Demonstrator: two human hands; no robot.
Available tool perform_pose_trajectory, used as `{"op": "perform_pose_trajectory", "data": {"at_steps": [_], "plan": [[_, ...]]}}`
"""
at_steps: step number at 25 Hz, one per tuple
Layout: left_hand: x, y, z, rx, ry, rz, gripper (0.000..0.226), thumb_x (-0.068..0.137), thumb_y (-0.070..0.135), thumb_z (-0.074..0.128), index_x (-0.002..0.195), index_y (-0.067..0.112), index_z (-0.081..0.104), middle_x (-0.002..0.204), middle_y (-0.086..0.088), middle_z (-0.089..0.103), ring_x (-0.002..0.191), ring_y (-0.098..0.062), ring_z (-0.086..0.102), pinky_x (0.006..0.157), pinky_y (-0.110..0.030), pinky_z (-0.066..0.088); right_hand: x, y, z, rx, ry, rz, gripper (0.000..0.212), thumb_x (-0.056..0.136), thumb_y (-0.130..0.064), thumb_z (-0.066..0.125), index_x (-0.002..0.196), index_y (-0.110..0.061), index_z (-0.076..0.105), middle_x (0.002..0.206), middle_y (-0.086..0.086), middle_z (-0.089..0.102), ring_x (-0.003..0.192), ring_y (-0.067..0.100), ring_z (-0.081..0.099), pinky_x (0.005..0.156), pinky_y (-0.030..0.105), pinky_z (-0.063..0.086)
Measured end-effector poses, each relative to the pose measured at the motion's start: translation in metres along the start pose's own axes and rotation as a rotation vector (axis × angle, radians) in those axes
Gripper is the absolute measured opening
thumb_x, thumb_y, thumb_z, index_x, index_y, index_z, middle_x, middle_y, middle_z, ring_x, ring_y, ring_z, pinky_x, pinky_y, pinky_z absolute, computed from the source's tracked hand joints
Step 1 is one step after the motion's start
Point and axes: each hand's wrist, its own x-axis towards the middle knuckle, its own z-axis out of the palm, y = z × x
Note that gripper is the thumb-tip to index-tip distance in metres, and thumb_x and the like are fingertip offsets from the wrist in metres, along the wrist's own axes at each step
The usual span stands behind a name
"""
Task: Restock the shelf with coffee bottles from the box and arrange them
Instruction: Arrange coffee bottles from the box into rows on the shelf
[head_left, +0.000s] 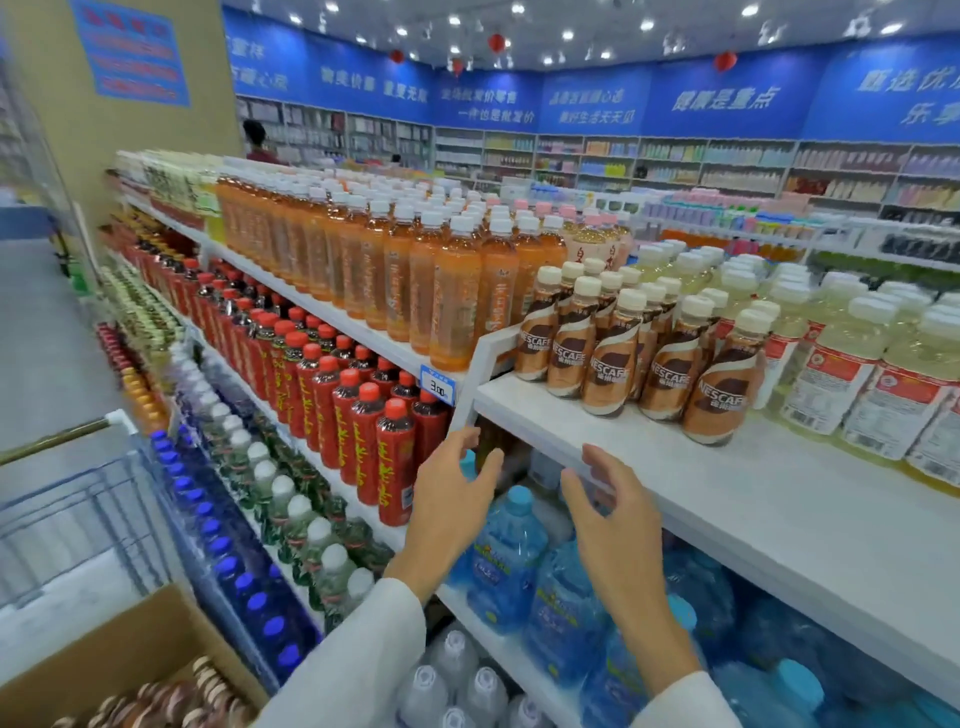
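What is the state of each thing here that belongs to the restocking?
coffee bottles: upright, capped, grouped on the shelf
box: open, bottles inside
left hand: open, empty, at the shelf's front edge
right hand: open, empty, at the same edge

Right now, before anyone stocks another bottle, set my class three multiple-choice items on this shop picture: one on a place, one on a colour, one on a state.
1. The shelved coffee bottles stand: A) between the orange drinks and the pale yellow drinks; B) on the floor; C) in a basket.
2. Their caps are: A) blue; B) cream; C) black.
3. The left hand and right hand: A) each grip a bottle; B) lift a crate; C) hold no bottle, at the edge of the shelf.
Answers: 1 A, orange bottles flank them left, pale ones right. 2 B, every coffee top is cream. 3 C, both hands are bottle-free by the front edge.
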Motion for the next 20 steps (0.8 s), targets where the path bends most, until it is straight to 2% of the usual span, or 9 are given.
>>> {"op": "perform_pose_trajectory", "data": {"at_steps": [2,5,7,9,11,13,15,17,20], "plan": [[-0.038,-0.019,-0.028,0.011,0.043,-0.073,0.039,0.097,0.043,0.061,0.131,0.026,0.058,0.122,0.016,0.062,0.111,-0.004,0.058,0.093,-0.023,0.047,-0.027,0.008,0.009,0.073,-0.085,0.038,0.04,0.096,-0.041,0.062,0.135,-0.034,0.058,0.132,-0.025,0.056,0.12,-0.006,0.051,0.102,0.02,0.038],[-0.098,-0.053,-0.068,0.037,0.166,-0.209,0.035,0.097,0.044,0.06,0.128,0.03,0.061,0.119,0.019,0.064,0.102,0.002,0.062,0.09,-0.026,0.052,-0.068,0.028,0.033,0.167,-0.219,0.114,0.037,0.095,-0.037,0.063,0.132,-0.031,0.063,0.132,-0.02,0.061,0.121,-0.004,0.055,0.102,0.021,0.04],[-0.142,-0.08,-0.093,0.053,0.251,-0.297,0.033,0.096,0.043,0.062,0.126,0.03,0.063,0.118,0.02,0.066,0.098,0.011,0.061,0.087,-0.018,0.05,-0.098,0.041,0.054,0.205,-0.313,0.2,0.034,0.096,-0.033,0.064,0.129,-0.029,0.065,0.128,-0.018,0.064,0.117,-0.002,0.059,0.098,0.021,0.043],[-0.182,-0.103,-0.116,0.035,0.328,-0.409,0.03,0.095,0.04,0.064,0.123,0.028,0.065,0.119,0.016,0.069,0.106,0.006,0.063,0.084,-0.011,0.047,-0.126,0.053,0.076,0.213,-0.381,0.267,0.03,0.095,-0.029,0.066,0.124,-0.028,0.067,0.123,-0.015,0.067,0.108,-0.004,0.062,0.1,0.03,0.048],[-0.217,-0.12,-0.136,0.019,0.396,-0.514,0.03,0.095,0.038,0.064,0.122,0.025,0.067,0.118,0.012,0.07,0.109,-0.003,0.065,0.088,-0.017,0.049,-0.151,0.066,0.104,0.187,-0.454,0.321,0.025,0.094,-0.024,0.067,0.119,-0.026,0.067,0.119,-0.01,0.069,0.097,-0.01,0.064,0.1,0.033,0.049],[-0.245,-0.133,-0.155,-0.002,0.457,-0.599,0.03,0.095,0.039,0.064,0.121,0.024,0.068,0.114,0.012,0.071,0.105,-0.004,0.065,0.087,-0.018,0.049,-0.172,0.076,0.131,0.159,-0.534,0.401,0.023,0.095,-0.023,0.067,0.118,-0.023,0.067,0.121,-0.002,0.069,0.101,0.002,0.065,0.095,0.028,0.046],[-0.267,-0.15,-0.172,-0.025,0.51,-0.663,0.028,0.095,0.034,0.066,0.121,0.023,0.068,0.112,0.01,0.07,0.1,-0.002,0.065,0.078,-0.006,0.047,-0.19,0.086,0.16,0.123,-0.619,0.467,0.026,0.094,-0.022,0.068,0.119,-0.018,0.068,0.122,0.003,0.068,0.107,0.016,0.062,0.093,0.027,0.042],[-0.281,-0.167,-0.187,-0.067,0.563,-0.726,0.026,0.095,0.029,0.067,0.12,0.022,0.068,0.114,0.009,0.07,0.101,-0.002,0.064,0.072,-0.001,0.047,-0.204,0.093,0.189,0.073,-0.691,0.488,0.028,0.093,-0.016,0.07,0.12,-0.008,0.068,0.121,0.01,0.069,0.11,0.023,0.062,0.093,0.027,0.042],[-0.291,-0.199,-0.211,-0.098,0.605,-0.827,0.02,0.094,0.031,0.067,0.113,0.028,0.068,0.111,0.013,0.071,0.102,0.0,0.066,0.077,-0.007,0.05,-0.222,0.1,0.234,0.021,-0.725,0.525,0.021,0.088,-0.007,0.073,0.109,-0.007,0.071,0.111,0.017,0.071,0.11,0.03,0.064,0.084,0.021,0.045]]}}
